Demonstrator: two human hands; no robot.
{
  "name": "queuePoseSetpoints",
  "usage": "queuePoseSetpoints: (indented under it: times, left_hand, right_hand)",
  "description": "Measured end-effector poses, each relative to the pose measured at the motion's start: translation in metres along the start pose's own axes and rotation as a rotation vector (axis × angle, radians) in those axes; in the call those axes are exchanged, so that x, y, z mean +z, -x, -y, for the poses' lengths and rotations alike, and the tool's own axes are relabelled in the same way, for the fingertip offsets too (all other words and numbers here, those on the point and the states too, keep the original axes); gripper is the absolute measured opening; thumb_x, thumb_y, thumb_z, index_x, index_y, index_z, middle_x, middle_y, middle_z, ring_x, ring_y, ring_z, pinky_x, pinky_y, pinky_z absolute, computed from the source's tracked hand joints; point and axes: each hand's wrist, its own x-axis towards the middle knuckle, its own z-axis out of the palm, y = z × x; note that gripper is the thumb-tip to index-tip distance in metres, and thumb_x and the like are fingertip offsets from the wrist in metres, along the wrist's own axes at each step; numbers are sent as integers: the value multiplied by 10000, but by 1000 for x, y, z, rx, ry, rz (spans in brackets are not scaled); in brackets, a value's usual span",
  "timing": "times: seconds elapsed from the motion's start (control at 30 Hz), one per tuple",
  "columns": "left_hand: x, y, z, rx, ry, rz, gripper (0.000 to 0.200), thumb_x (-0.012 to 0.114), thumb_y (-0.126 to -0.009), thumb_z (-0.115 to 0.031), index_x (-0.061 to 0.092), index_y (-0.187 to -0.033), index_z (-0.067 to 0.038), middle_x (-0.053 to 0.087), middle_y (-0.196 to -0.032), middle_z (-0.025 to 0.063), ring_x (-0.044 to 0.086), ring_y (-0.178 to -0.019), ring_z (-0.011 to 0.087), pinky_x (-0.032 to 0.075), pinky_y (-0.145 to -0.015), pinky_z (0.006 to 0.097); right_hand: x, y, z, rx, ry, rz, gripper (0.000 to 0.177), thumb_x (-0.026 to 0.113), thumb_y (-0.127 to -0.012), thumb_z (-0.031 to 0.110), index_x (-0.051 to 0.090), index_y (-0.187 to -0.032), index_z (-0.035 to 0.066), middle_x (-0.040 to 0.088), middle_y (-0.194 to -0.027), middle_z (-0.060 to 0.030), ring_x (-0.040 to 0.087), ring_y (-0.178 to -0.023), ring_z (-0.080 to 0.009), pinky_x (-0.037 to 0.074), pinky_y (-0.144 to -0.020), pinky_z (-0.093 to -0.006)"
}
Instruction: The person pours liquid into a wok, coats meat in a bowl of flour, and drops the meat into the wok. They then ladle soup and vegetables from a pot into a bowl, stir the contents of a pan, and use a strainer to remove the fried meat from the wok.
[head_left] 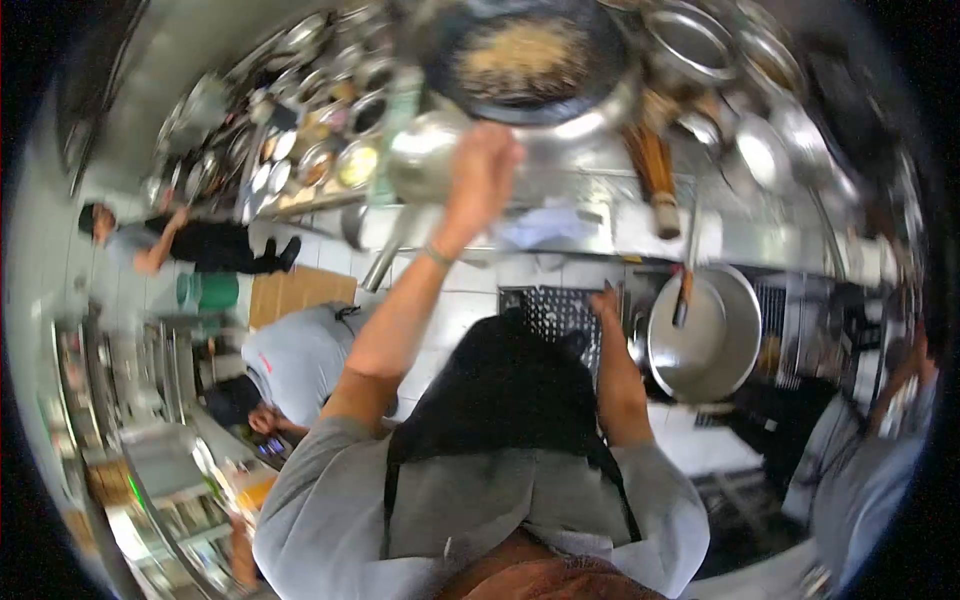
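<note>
My left hand is closed at the near rim of a dark wok, apparently gripping its edge; motion blur hides the fingertips. Pale brown, finely cut food lies inside the wok. Just left of that hand sits a shiny metal pan, its handle pointing down toward me. My right hand hangs low beside a large metal stockpot, above a black perforated mat. Its fingers are too blurred to read, and I make out nothing in it.
A bamboo wok brush and a white cloth lie along the stove's front. Ingredient containers crowd the left counter. One person bends close at my left, another stands farther off, and a third is at right.
</note>
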Motion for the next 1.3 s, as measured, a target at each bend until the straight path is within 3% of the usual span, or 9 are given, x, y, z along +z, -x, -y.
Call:
queuePoseSetpoints:
  times: [0.13, 0.2, 0.33, 0.47, 0.7, 1.0, 1.13, 1.23, 1.3]
  left_hand:
    - [43, -47, 31, 186, -308, -99, 292, 648, -880, -141, 671, -1163, -76, 622, -1175, 167, 559, -1109, 348, 400, -963, 457]
    - [49, -50, 48, 136, -409, -15, 333, 645, -884, -165, 649, -1207, -82, 624, -1179, 172, 567, -1083, 356, 412, -950, 448]
    - [52, -67, 76, 281, -367, -49, 318, 652, -892, -211, 641, -1184, -84, 651, -1095, 152, 577, -1031, 353, 422, -893, 481]
    - [53, -81, 74, 293, -416, -82, 213, 699, -864, -207, 711, -1070, -153, 684, -924, 118, 605, -921, 313, 418, -837, 417]
    - [59, -96, 93, 356, -310, -144, 161, 705, -860, -168, 769, -1001, -209, 659, -891, 28, 504, -886, 257, 327, -806, 419]
    - [55, -93, 89, 299, -429, -256, 254, 758, -814, -280, 739, -1065, -246, 593, -1039, 22, 477, -996, 253, 287, -845, 464]
    - [56, -94, 93, 295, -478, -288, 334, 775, -792, -316, 711, -1116, -265, 556, -1088, 54, 473, -1024, 278, 289, -845, 471]
    - [55, -95, 90, 262, -481, -281, 351, 781, -787, -314, 707, -1127, -264, 555, -1109, 63, 472, -1048, 286, 297, -861, 479]
    - [53, -93, 84, 214, -484, -259, 359, 783, -788, -296, 707, -1137, -258, 557, -1132, 69, 471, -1071, 294, 312, -896, 488]
  right_hand:
    - [11, -15, 5, 114, -48, -63, 748, 677, -682, 197, 491, -1383, 12, 680, -1056, -253, 676, -944, -343, 544, -819, -419]
    - [0, -7, 29, 250, -351, -60, 643, 617, -732, 151, 538, -1354, 13, 619, -1225, -275, 620, -1128, -369, 475, -993, -386]
    - [-9, -8, 43, 204, -383, -277, 500, 610, -746, 267, 644, -1191, 42, 654, -1163, -236, 614, -1117, -381, 467, -998, -394]
    - [16, -62, 27, 348, -628, -261, 409, 535, -840, 149, 585, -1244, 116, 669, -992, -164, 645, -885, -245, 517, -660, -385]
    - [11, -108, 37, 368, -1405, -614, 473, 474, -868, 76, 474, -1331, 170, 621, -1006, -101, 573, -841, -219, 506, -643, -376]
    - [45, -174, -18, 384, -535, -796, 274, 461, -858, 160, 701, -942, 55, 644, -1185, -191, 600, -1083, -319, 487, -868, -421]
    - [43, -186, -46, 449, -942, -605, 178, 419, -964, 258, 527, -876, 147, 586, -866, -43, 559, -742, -171, 506, -648, -329]
    - [19, -167, -25, 459, -1546, -802, 183, 464, -944, 261, 579, -884, 132, 618, -875, -83, 593, -808, -215, 509, -704, -360]
    - [42, -198, -53, 462, -983, -764, 253, 473, -920, 255, 658, -903, 82, 677, -946, -150, 638, -917, -279, 517, -806, -388]
